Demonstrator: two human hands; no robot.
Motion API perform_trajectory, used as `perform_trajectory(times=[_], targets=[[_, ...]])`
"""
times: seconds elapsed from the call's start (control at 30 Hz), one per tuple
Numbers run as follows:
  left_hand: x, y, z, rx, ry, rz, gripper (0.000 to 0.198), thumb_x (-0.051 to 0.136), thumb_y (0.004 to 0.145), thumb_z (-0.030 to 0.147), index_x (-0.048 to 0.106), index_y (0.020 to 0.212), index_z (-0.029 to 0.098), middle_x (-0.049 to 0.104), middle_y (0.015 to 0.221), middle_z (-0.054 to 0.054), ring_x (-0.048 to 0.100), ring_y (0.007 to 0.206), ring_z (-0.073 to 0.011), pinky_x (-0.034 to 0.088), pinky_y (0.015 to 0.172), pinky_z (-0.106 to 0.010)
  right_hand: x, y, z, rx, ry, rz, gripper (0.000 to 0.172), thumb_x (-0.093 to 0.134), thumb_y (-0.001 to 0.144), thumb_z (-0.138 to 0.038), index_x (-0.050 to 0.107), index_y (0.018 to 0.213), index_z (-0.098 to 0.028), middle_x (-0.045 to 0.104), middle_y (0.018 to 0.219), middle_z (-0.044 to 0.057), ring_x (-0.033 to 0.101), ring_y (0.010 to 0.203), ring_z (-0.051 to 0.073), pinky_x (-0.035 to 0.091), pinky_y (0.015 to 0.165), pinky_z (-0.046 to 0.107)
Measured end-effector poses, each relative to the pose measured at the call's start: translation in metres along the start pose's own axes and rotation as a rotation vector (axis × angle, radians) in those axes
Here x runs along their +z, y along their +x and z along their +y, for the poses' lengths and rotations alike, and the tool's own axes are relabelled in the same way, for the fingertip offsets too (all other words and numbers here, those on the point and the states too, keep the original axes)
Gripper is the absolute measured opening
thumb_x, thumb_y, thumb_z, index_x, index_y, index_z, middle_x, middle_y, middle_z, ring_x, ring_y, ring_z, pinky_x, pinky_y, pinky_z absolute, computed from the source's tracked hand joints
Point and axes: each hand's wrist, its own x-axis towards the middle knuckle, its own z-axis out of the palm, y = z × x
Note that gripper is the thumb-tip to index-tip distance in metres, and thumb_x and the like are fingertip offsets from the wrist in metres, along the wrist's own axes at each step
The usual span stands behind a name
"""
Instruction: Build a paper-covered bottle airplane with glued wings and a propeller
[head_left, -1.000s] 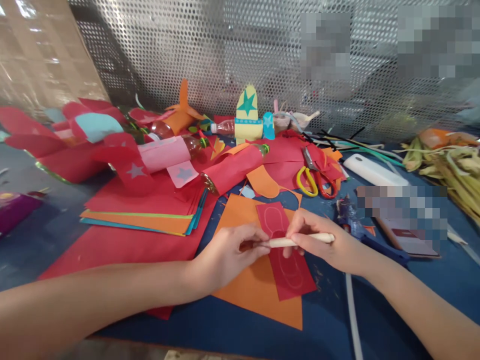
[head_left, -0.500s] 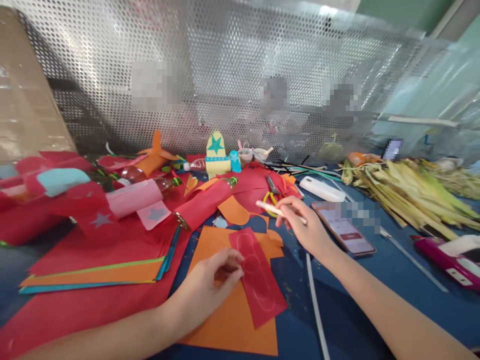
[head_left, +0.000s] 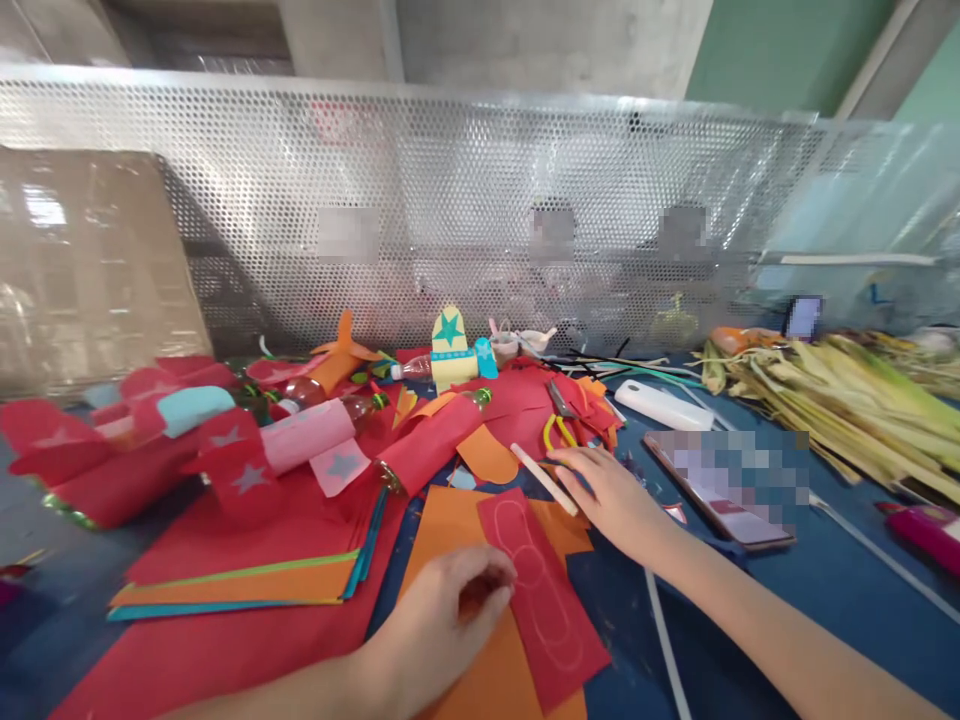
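Note:
My left hand (head_left: 442, 625) rests with curled fingers on the left edge of a red paper strip (head_left: 541, 590) marked with pale outlines. The strip lies on an orange sheet (head_left: 457, 520). My right hand (head_left: 611, 495) lies farther back, fingers flat over the table, touching the near end of a white stick (head_left: 541, 478) that lies beside the red scissors with yellow handles (head_left: 559, 425).
Stacked red, orange and teal sheets (head_left: 247, 570) lie at left. Paper-covered bottle rockets (head_left: 307, 440) and a yellow rocket (head_left: 450, 350) stand behind. A phone (head_left: 724, 485), a white case (head_left: 664, 405) and green leaves (head_left: 847, 400) are at right. A perforated metal screen (head_left: 450, 200) closes the back.
My right hand has carried the white stick away from the red strip to the back right and lowered it onto the table. The view has tilted upward.

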Motion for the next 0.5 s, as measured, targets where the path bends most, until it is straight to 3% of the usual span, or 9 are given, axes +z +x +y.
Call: perform_trajectory(times=[0.17,0.3,0.4,0.5], targets=[[0.002,-0.002,-0.004,0.063,0.049,0.024,0.021,0.045,0.08,0.011,0.06,0.092,0.02,0.068,0.083,-0.002,0.065,0.074,-0.0135,0.053,0.071,-0.021,0.002,0.006,0.015,0.06,-0.14,-0.001,0.02,0.046,0.088,-0.012,0.061,0.1,-0.018,0.068,0.102,0.013,0.064,0.098,0.028,0.051,0.085,0.045],[0.003,-0.009,-0.002,0.255,0.218,0.016,0.029,0.047,0.083,0.013,0.064,0.105,0.022,0.067,0.094,-0.006,0.064,0.086,-0.0172,0.054,0.081,-0.026,-0.008,0.016,0.015,0.172,-0.27,-0.032,0.014,0.048,0.09,-0.015,0.062,0.092,-0.017,0.068,0.094,0.012,0.065,0.092,0.027,0.052,0.081,0.041],[0.003,-0.014,0.001,0.425,0.376,-0.035,0.031,0.048,0.086,0.017,0.065,0.112,0.022,0.065,0.099,-0.01,0.063,0.089,-0.0206,0.055,0.08,-0.029,-0.016,0.031,0.01,0.276,-0.365,-0.113,0.013,0.052,0.092,-0.02,0.063,0.093,-0.013,0.068,0.094,0.012,0.064,0.092,0.025,0.051,0.083,0.041],[0.003,-0.016,0.002,0.493,0.473,-0.005,0.031,0.05,0.086,0.019,0.066,0.113,0.022,0.064,0.106,-0.012,0.061,0.097,-0.0236,0.056,0.085,-0.034,-0.017,0.055,0.004,0.37,-0.409,-0.239,0.02,0.056,0.092,-0.03,0.062,0.104,-0.015,0.065,0.105,0.007,0.064,0.09,0.019,0.052,0.08,0.038]])
